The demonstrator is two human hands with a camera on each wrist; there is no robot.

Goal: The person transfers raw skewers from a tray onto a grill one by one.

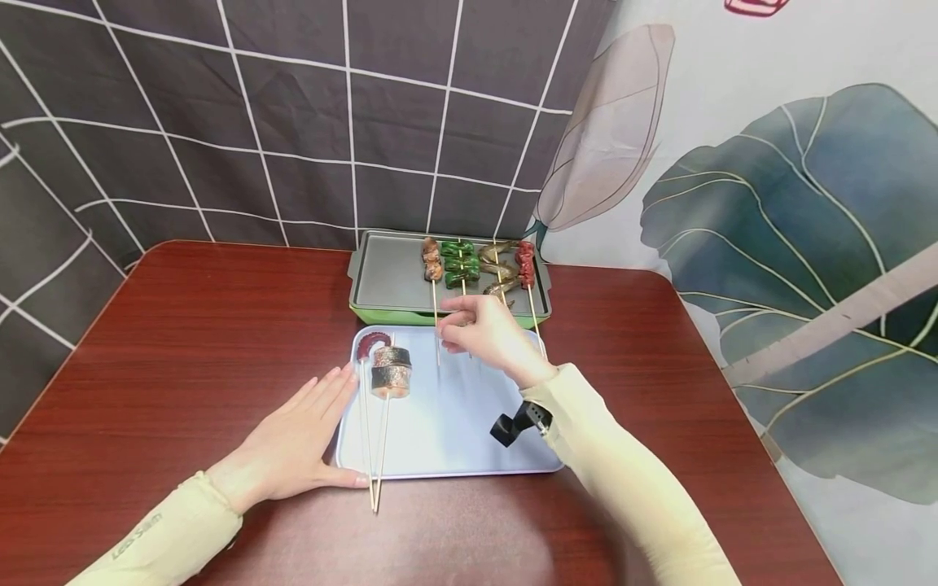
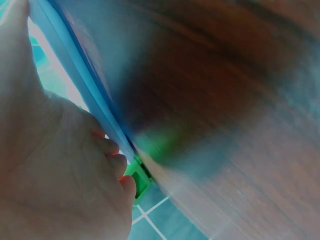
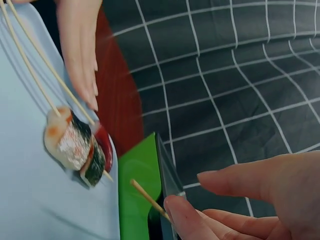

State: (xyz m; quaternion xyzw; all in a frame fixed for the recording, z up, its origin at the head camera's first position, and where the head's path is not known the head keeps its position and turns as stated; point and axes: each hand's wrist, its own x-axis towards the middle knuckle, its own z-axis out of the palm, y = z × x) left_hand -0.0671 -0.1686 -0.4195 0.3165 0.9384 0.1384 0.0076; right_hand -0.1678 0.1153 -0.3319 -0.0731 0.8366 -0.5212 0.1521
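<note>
My left hand (image 1: pixel 296 435) lies along the left edge of a pale blue tray (image 1: pixel 469 439), fingers straight, thumb by its front edge near two skewer sticks. On the tray rest a skewer of silver-skinned chunks (image 1: pixel 392 370) and a skewer with a dark red curled piece (image 1: pixel 374 343). Over the tray's far edge, my right hand (image 1: pixel 487 330) hovers beside the stick of a brown meat skewer (image 1: pixel 431 262). In the right wrist view a stick end (image 3: pixel 145 195) passes by a fingertip; thumb and finger look parted, and firm contact is not visible.
Behind the tray stands a grey grill pan (image 1: pixel 388 277) on a green base. Skewers of green pepper (image 1: pixel 460 262), brownish-grey pieces (image 1: pixel 498 268) and red chunks (image 1: pixel 525 264) lie on it. The reddish wooden table (image 1: pixel 242 325) meets a dark grid-patterned cloth (image 1: pixel 293 122).
</note>
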